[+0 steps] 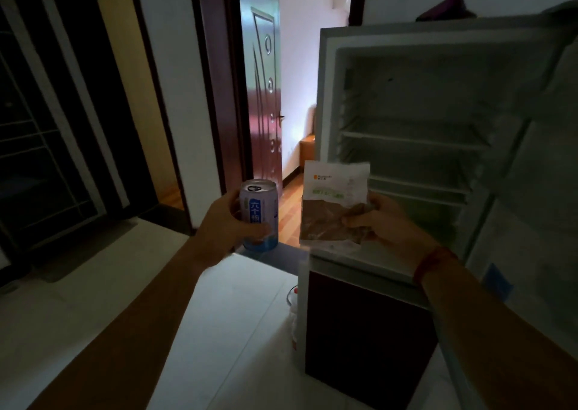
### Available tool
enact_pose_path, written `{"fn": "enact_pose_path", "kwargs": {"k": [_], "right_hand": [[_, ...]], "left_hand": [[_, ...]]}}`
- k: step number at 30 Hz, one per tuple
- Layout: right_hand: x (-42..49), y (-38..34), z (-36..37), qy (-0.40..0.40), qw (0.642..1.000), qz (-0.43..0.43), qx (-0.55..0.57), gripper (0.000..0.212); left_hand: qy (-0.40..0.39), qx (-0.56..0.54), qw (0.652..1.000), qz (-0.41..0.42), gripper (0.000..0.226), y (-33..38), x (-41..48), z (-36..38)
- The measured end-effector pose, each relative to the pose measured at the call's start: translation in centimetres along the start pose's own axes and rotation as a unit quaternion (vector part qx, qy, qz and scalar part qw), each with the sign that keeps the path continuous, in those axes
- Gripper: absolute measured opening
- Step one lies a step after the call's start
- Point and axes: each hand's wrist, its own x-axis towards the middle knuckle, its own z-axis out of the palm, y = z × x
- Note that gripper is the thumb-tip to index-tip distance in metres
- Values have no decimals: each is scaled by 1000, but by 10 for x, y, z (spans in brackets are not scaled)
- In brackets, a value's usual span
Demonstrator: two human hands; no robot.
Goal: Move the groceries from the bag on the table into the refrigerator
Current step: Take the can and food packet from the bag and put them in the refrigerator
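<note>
Both hands are raised in front of an open refrigerator [406, 122] in a dim room. At about 9 o'clock from the frame's centre, the left hand [230, 222] is wrapped around a blue and white drink can [260, 214], thumb across its lower front and fingers behind it; the can stands upright with its pull tab showing on top. At about 3 o'clock from the can, the right hand [380, 222] pinches a clear packet [333, 205] by its right edge, fingers closed on the plastic. Brown contents fill the packet's lower part, and a white label with a small orange mark covers its upper part. A red band [433, 264] circles the right wrist.

Can and packet are both held in the air, just outside the lower left corner of the refrigerator's open upper compartment, which lies toward 2 o'clock from the hands. Several white shelves [416, 139] cross it, and I see nothing on them in this light. Its open door [538, 191] stands at 3 o'clock. Below, at 5 o'clock, the dark lower door [369, 341] is closed. A clear bottle [293, 312] stands against the refrigerator's left side at 6 o'clock. Beyond the can, at 12 o'clock, a reddish wooden door [261, 97] stands ajar.
</note>
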Motion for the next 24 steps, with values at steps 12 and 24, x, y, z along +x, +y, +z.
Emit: {"fn": "enact_pose_path", "kwargs": {"k": [12, 24], "right_hand": [[128, -25, -85, 89, 996, 20, 16, 48], [204, -63, -155, 244, 969, -31, 14, 47]], "left_hand": [[-78, -50, 995, 34, 67, -11, 196, 75], [-200, -84, 974, 63, 54, 11, 355, 151]]}}
